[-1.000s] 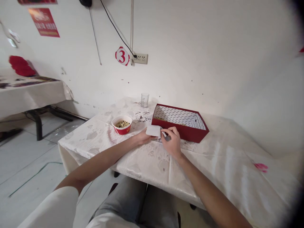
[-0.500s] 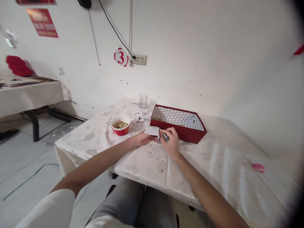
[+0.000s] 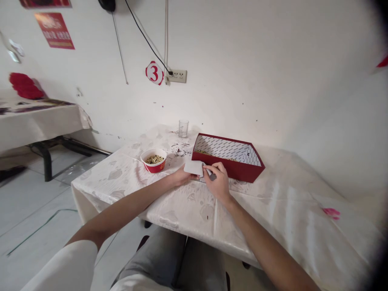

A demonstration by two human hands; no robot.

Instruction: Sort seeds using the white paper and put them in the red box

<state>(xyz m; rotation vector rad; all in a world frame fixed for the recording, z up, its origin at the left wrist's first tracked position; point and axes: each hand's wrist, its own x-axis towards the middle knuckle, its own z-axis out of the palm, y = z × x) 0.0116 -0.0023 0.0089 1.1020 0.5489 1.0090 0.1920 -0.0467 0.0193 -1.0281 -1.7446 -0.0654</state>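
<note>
Pale wall (image 3: 273, 60) rises behind a counter (image 3: 178, 210) covered in a whitish patterned cloth. On the wall are a red poster (image 3: 56, 31), a sign (image 3: 154, 73) with a red 3, and a socket (image 3: 178, 76) just beside it, with a black cable (image 3: 145, 36) plugged in. Off to the left, a second counter (image 3: 39, 123) carries a red bundle (image 3: 26, 86), and a thin green strip (image 3: 39, 226) lies on the grey floor (image 3: 57, 234).

Both hands are close together over the near side of the first counter, clamped on one piece of white paper (image 3: 194, 166). The left hand (image 3: 181, 177) grips it from the left, with fingers under the sheet, partly hidden by it; the right hand (image 3: 218, 182) pinches its curled right edge between thumb and fingers. The paper is in front of the near left corner of a dark red box (image 3: 239, 171), which is open at the top, lined with printed white, and has some small pale bits inside.

Left of the paper stands a red and white bowl (image 3: 154, 168) with pale and dark grains (image 3: 154, 159) in it. Dark scraps (image 3: 181, 152) lie scattered between bowl and box, and behind them a clear glass (image 3: 183, 130) stands upright. Far to the right, a pink patch (image 3: 332, 213) shows on the cloth.
</note>
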